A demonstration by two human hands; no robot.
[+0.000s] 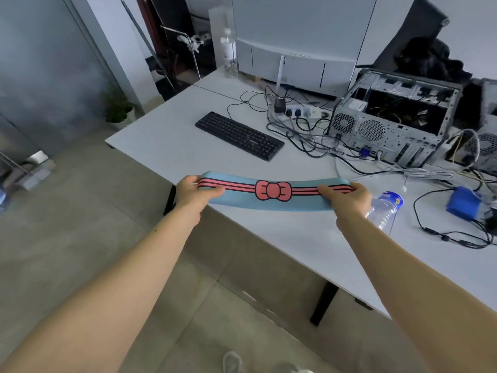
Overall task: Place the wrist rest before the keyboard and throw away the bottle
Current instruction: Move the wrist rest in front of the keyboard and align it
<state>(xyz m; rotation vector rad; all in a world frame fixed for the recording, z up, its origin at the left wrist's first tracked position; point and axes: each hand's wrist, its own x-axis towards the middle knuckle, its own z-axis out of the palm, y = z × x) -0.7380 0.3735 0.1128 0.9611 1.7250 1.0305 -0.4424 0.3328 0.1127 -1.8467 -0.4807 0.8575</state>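
With both hands point(197, 193) point(347, 196) clamped on the wrist rest's point(273, 191) ends, keep it level; set it parallel, just before the keyboard point(239, 135).

Wrist rest point(271, 193) spans between left hand point(195, 193) and right hand point(349, 199), one end gripped in each, held over near edge of worktop point(166, 141). Keyboard point(239, 135) lies on worktop beyond the hands, well apart from them. Bottle point(387, 208) lies on its side just right of right hand, partly hidden by the wrist. Open computer case point(390, 117) sits beyond and right of right hand; power strip point(301, 112) and tangled cables between it and keyboard. Monitor point(295, 41) stands furthest back
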